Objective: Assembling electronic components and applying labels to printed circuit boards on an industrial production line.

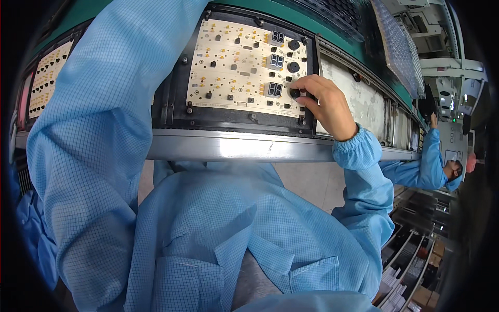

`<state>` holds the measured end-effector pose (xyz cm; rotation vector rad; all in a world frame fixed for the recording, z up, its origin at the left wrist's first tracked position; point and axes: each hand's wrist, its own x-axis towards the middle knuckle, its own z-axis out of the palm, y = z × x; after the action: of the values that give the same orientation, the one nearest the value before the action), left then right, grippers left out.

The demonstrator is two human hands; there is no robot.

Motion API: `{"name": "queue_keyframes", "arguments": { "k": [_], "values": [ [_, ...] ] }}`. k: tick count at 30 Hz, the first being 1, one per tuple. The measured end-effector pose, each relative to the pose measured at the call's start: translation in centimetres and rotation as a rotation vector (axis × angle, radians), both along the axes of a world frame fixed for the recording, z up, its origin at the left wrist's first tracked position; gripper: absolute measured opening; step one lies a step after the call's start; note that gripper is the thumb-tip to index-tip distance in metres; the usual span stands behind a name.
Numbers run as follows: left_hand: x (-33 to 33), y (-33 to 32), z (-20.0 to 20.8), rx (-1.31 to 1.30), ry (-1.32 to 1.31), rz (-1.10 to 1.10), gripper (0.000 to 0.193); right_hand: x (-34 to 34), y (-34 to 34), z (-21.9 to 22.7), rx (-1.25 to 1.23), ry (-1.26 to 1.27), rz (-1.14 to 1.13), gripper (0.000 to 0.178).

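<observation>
My right hand (330,106) is at the lower right corner of a cream circuit board (228,83). Its thumb and fingers pinch a round black buzzer (294,93), which is at the board; whether it is fully seated I cannot tell. Above it on the same board stand two more black buzzers, an upper one (293,45) and a middle one (293,67). Three two-digit displays, one of them the lowest display (273,89), form a column beside the buzzers. A black carrier frame (174,106) surrounds the board. My left arm (104,78) reaches past the top edge, its hand out of sight.
A silver rail (223,144) runs along the near side. Another board (49,78) lies at the left, partly behind my sleeve. At the top are a tray of black round parts (340,8) and a bubble-wrap sheet (397,44). A co-worker (429,161) is at the right.
</observation>
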<state>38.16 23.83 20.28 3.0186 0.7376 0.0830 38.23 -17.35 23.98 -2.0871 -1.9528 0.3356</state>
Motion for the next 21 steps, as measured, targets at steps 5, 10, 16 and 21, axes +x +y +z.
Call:
{"name": "queue_keyframes", "arguments": {
  "k": [5, 10, 16, 21],
  "values": [
    [-1.4, -0.2, 0.8, 0.007, 0.021, -0.013, 0.034, 0.8, 0.4, 0.3, -0.038, 0.023, 0.034, 0.031],
    [-2.6, -0.9, 0.9, 0.013, 0.045, -0.030, 0.036, 1.1, 0.7, 0.8, -0.056, -0.002, 0.069, 0.032],
    [-2.9, -0.9, 1.7, 0.041, 0.072, -0.069, 0.038, 0.9, 1.0, 1.4, -0.152, 0.007, 0.049, 0.031],
    [-2.5, -0.3, 3.6, 0.085, 0.078, -0.109, 0.040, 0.9, 1.0, 1.4, -0.076, -0.157, 0.184, 0.031]
  ]
}}
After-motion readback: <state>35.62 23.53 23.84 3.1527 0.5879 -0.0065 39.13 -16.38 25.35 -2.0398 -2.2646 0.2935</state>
